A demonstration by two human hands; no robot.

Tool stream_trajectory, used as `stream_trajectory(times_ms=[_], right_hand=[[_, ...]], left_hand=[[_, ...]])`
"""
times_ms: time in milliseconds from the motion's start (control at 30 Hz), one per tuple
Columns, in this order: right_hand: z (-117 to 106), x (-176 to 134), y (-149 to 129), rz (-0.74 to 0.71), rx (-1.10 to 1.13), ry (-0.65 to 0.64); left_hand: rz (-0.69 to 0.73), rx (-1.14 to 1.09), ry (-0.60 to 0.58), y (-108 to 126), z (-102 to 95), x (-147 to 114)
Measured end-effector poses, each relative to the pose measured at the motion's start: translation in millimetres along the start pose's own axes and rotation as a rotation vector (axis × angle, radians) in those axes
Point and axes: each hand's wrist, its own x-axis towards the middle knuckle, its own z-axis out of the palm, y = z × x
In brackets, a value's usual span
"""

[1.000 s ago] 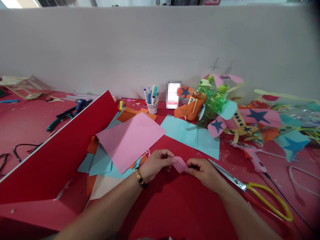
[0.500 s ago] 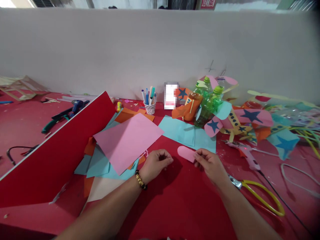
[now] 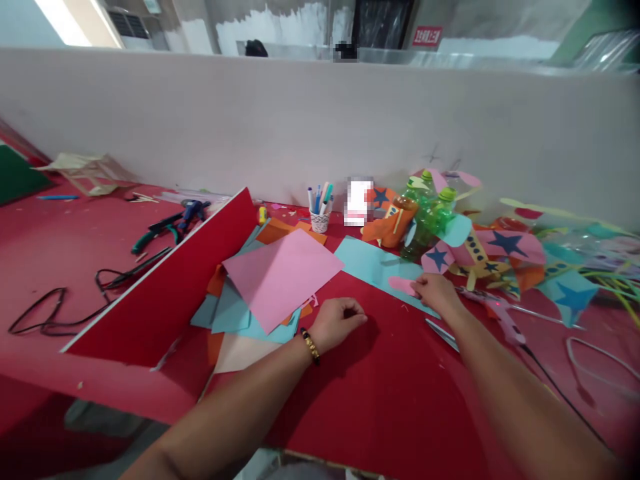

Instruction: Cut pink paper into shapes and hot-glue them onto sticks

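Right fingers point(image 3: 424, 285) on pink cutout point(image 3: 401, 286) — scissors point(image 3: 442, 334) partly behind forearm point(image 3: 493, 373)

A red, flat-topped table point(image 3: 400, 413) stretches across the frame. Left of centre lies an overlapping pile of pink, light blue, orange and cream paper sheets point(image 3: 285, 280), beside a red board with a white edge point(image 3: 185, 287). Silver scissor blades point(image 3: 442, 334) and a pink glue gun point(image 3: 509, 325) lie at right; a white patterned cup point(image 3: 320, 222) of pens stands upper centre.

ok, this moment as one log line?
left hand: no held object visible | right hand: pinching pink cutout over blue paper | contact: cutout-paper unclear
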Motion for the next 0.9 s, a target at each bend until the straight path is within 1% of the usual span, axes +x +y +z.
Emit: stream_trajectory(times_ms=[67,133,200,233,300,367,433,467,500,533,600,667,733,800,900], right_hand=[[2,6,-3,-0.012,-0.099,0.032],[1,6,-6,-0.019,-0.169,0.071],[-2,-3,-11,-0.031,-0.233,0.136],[-3,-11,-12,-0.049,-0.259,0.177],[-5,-36,-12,-0.125,-0.276,0.251],[-3,-69,-7,-0.257,-0.221,0.263],[5,-108,5,-0.371,-0.160,0.275],[10,-127,12,-0.429,-0.110,0.279],[16,-146,20,-0.490,-0.076,0.251],[22,-163,27,-0.512,-0.055,0.245],[35,-191,42,-0.544,-0.018,0.235],[45,-209,52,-0.560,-0.010,0.258],[51,-217,57,-0.549,-0.008,0.282],[54,-219,58,-0.531,-0.002,0.292],[54,-215,56,-0.506,0.018,0.276]], left_hand=[[0.025,0.044,0.015,-2,1.9,0],[0.053,0.090,0.039,1,1.9,-2],[0.097,0.120,0.079,8,-4.7,-4],[0.120,0.130,0.110,14,-12.3,-6],[0.150,0.154,0.205,24,-38.3,-10],[0.124,0.261,0.347,27,-77.8,-14],[0.110,0.519,0.429,19,-123.9,-16],[0.062,0.677,0.439,11,-146.0,-16],[-0.021,0.831,0.438,1,-165.8,-16],[-0.129,0.965,0.398,-9,-182.3,-15],[-0.387,1.160,0.240,-29,-203.7,-12],[-0.435,1.192,0.155,-44,-211.7,-9],[-0.449,1.208,0.108,-52,-212.3,-5],[-0.467,1.229,0.085,-56,-211.8,-1],[-0.503,1.249,0.054,-55,-214.6,5]])
